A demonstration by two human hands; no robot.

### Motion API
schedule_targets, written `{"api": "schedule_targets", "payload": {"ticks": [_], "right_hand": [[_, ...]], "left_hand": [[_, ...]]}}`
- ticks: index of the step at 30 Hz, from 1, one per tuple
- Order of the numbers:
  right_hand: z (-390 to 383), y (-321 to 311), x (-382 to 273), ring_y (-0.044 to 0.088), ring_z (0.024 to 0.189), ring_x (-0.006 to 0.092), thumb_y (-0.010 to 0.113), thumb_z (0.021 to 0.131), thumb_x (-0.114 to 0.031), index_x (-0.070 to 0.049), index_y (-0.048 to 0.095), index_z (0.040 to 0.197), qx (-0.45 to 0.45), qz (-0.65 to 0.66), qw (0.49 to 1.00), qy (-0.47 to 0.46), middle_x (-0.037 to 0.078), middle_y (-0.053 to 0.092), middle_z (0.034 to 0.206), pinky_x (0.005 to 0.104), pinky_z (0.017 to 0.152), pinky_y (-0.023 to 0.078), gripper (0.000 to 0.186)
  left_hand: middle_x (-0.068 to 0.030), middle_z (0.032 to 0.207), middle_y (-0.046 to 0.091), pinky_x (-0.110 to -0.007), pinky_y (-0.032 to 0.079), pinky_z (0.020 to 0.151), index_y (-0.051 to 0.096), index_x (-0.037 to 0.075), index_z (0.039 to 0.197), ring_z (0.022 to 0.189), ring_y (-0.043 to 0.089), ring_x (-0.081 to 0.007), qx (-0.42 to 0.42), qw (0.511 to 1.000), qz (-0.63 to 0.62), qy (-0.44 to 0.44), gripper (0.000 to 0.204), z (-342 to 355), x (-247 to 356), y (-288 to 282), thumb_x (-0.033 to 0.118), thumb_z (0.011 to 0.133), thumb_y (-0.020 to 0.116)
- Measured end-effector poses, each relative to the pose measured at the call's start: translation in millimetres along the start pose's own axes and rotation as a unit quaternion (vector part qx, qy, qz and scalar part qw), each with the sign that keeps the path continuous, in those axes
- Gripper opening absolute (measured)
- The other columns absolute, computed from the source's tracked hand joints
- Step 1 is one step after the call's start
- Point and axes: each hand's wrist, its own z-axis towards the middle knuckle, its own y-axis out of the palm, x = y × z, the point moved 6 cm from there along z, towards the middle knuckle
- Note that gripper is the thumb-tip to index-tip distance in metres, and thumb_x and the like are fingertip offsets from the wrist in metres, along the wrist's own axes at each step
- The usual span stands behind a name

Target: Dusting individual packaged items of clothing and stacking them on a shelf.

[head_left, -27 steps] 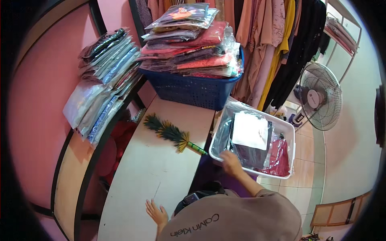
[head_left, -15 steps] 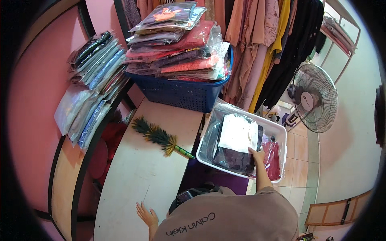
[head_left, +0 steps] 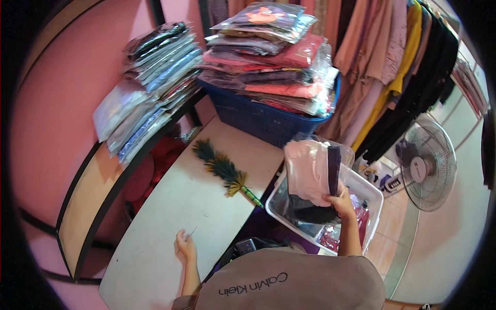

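My right hand [head_left: 341, 200] grips the near right edge of a clear-bagged folded garment [head_left: 308, 173], pale pink with a dark strip along its side. It is lifted and tilted over a white plastic tub [head_left: 376, 206]. Beneath it in the tub lie a black bagged garment [head_left: 310, 211] and dark red bagged clothes [head_left: 361, 219]. Over the white tabletop [head_left: 150, 253] hovers my left hand [head_left: 185, 245], its fingers loosely curled in with nothing visible in them. A green feather duster [head_left: 222, 170] lies on the table between that hand and a blue basket [head_left: 258, 116].
Bagged clothes [head_left: 268, 62] pile high above the blue basket's rim. More bagged garments [head_left: 150, 85] are stacked on a black-edged shelf [head_left: 85, 206] at the left. Hanging clothes [head_left: 372, 67] line the back. A standing fan [head_left: 426, 163] is at the right.
My right hand has raised the bagged garment out of the tub and tilted it up. My left hand's fingers, spread before, have curled in. The view has shifted.
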Motion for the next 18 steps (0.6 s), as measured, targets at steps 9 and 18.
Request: {"api": "schedule_targets", "payload": {"ticks": [9,18], "right_hand": [[25.7,205.0,-23.5,0.049,0.098,0.0165,0.068,0.06,0.002,0.0,0.043,0.117,-0.284,0.096,0.953,0.045,0.007,0.053,0.106,0.0288,0.089,0.036,0.062],[46.4,309.1,113.5,0.046,0.094,0.037,0.068,0.064,-0.027,0.005,0.032,0.12,-0.204,-0.355,0.879,-0.244,0.026,0.046,0.106,0.0408,0.083,0.037,0.073]], "left_hand": [[-0.0115,0.113,0.047,-0.03,0.036,0.087,0.035,0.001,0.119,0.101,0.046,-0.0167,-0.222,0.926,-0.301,0.05,0.059,-6.1,128.1,62.6,0.022,0.074,0.065],[-0.0034,0.077,0.057,-0.022,0.043,0.064,0.051,0.0,0.091,0.072,0.053,-0.008,0.05,0.977,-0.005,-0.208,0.024,-34.4,-33.1,-32.5,0.011,0.074,0.064]]}}
